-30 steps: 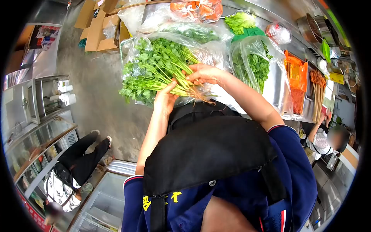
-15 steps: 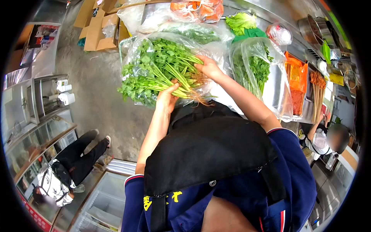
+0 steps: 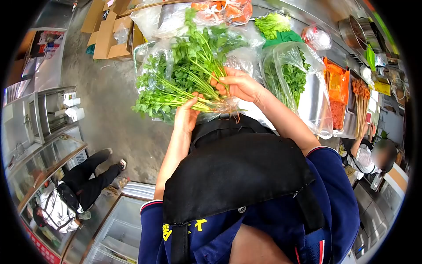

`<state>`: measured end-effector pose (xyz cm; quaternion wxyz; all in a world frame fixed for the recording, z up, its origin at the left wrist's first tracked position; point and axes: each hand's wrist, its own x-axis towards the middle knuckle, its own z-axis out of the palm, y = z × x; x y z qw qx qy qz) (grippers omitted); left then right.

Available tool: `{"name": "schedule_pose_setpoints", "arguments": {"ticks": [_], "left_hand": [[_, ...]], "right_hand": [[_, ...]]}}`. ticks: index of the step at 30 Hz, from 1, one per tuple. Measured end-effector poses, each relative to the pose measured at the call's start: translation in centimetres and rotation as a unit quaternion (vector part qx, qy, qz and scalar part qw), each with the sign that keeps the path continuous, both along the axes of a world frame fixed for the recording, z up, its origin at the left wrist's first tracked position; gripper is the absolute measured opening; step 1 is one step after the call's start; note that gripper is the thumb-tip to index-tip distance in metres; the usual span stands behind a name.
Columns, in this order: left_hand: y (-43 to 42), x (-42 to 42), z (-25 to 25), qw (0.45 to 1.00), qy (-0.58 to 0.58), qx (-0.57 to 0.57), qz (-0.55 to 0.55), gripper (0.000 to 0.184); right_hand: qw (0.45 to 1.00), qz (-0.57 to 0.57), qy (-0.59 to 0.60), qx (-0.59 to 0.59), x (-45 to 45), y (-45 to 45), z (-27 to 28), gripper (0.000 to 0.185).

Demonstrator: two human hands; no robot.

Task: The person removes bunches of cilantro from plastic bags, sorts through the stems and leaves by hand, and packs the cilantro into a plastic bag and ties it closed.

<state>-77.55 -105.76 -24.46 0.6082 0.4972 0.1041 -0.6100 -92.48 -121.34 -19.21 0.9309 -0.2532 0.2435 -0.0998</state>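
My left hand is closed round the lower stems of a bunch of coriander, whose leaves point left. My right hand pinches the stems of more coriander, raised with its leafy tops pointing up and away from me. Thin brown roots hang between the two hands, close to my black apron. Beneath the greens lies an open clear plastic bag, with further stems lying on it. Some of my fingertips are hidden among the stems.
Right of my hands is another clear bag of greens. Beyond it are an orange bag and several skewers. Lettuce lies at the back. Cardboard boxes stand at left. One person is lower left, another at right.
My right hand has drawn some coriander stems apart from the rest and lifted them, tops swinging up and away. My left hand has stayed nearly in place on its bunch.
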Motion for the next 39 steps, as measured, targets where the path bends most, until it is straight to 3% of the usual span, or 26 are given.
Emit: {"name": "schedule_pose_setpoints", "arguments": {"ticks": [2, 3, 5, 9, 10, 13, 14, 16, 17, 20, 23, 25, 27, 30, 33, 35, 37, 39], "left_hand": [[0.4, 0.2, -1.1, 1.000, 0.009, -0.013, 0.021, 0.023], [0.4, 0.0, -0.9, 1.000, 0.011, 0.003, 0.026, 0.022], [0.4, 0.2, -0.3, 0.999, 0.011, 0.034, 0.040, 0.021], [0.7, 0.3, -0.6, 0.998, 0.014, 0.035, 0.044, 0.020], [0.6, 0.4, -0.5, 0.998, 0.016, 0.025, 0.048, 0.020], [1.1, 0.5, -0.2, 0.998, 0.029, 0.002, 0.055, 0.020], [1.2, 0.6, -0.3, 0.998, 0.036, 0.001, 0.057, 0.020], [1.3, 0.7, -0.2, 0.998, 0.041, 0.004, 0.056, 0.020], [1.3, 0.7, -0.2, 0.998, 0.043, 0.004, 0.055, 0.020], [1.1, 0.5, -0.1, 0.998, 0.014, 0.039, 0.041, 0.023], [1.0, 0.5, 0.1, 0.998, 0.004, 0.049, 0.033, 0.028], [1.0, 0.6, 0.7, 0.999, 0.010, 0.042, 0.013, 0.030], [0.8, 0.7, 0.4, 0.999, 0.021, 0.029, -0.001, 0.034], [1.5, 0.6, 0.3, 0.999, 0.007, 0.049, -0.015, 0.038], [2.2, 0.7, -0.5, 0.992, -0.024, 0.122, -0.029, 0.036], [2.8, 0.7, -1.1, 0.990, -0.022, 0.140, -0.022, 0.035], [3.1, 0.9, -1.1, 0.988, -0.017, 0.151, -0.017, 0.037], [3.2, 0.7, -1.0, 0.989, -0.012, 0.150, -0.001, 0.042]], "right_hand": [[0.996, 0.023, 0.054, -0.066, 0.1, -0.2, -2.1, 0.033], [0.978, 0.040, 0.118, -0.168, 0.1, 0.2, -3.6, 0.034], [0.898, 0.075, 0.236, -0.363, 0.6, 1.0, -7.0, 0.037], [0.753, 0.156, 0.370, -0.521, 1.6, 2.2, -7.3, 0.044], [0.752, 0.164, 0.382, -0.512, 1.7, 2.2, -8.2, 0.043], [0.872, 0.148, 0.338, -0.321, 1.5, 0.4, -8.7, 0.041], [0.889, 0.127, 0.324, -0.296, 1.3, -0.5, -8.5, 0.037], [0.879, 0.071, 0.278, -0.382, 1.3, -1.7, -8.0, 0.032], [0.858, 0.060, 0.267, -0.434, 1.0, -2.3, -7.5, 0.031], [0.598, -0.049, 0.360, -0.714, 1.3, -2.2, -10.0, 0.030], [0.722, 0.014, 0.346, -0.599, 2.2, -0.4, -4.6, 0.033], [0.753, 0.115, 0.338, -0.553, 2.0, 0.6, -6.1, 0.036], [0.679, 0.170, 0.320, -0.638, 1.0, 1.8, -7.0, 0.038], [0.624, 0.221, 0.329, -0.673, 1.0, 2.6, -8.3, 0.040], [0.688, 0.250, 0.333, -0.595, 1.4, 0.1, -8.2, 0.040], [0.789, 0.261, 0.298, -0.469, 1.6, -2.4, -6.6, 0.041], [0.899, 0.176, 0.194, -0.352, 1.5, -3.6, -8.5, 0.045], [0.812, 0.173, 0.264, -0.491, 2.2, -4.8, -9.1, 0.047]]}}
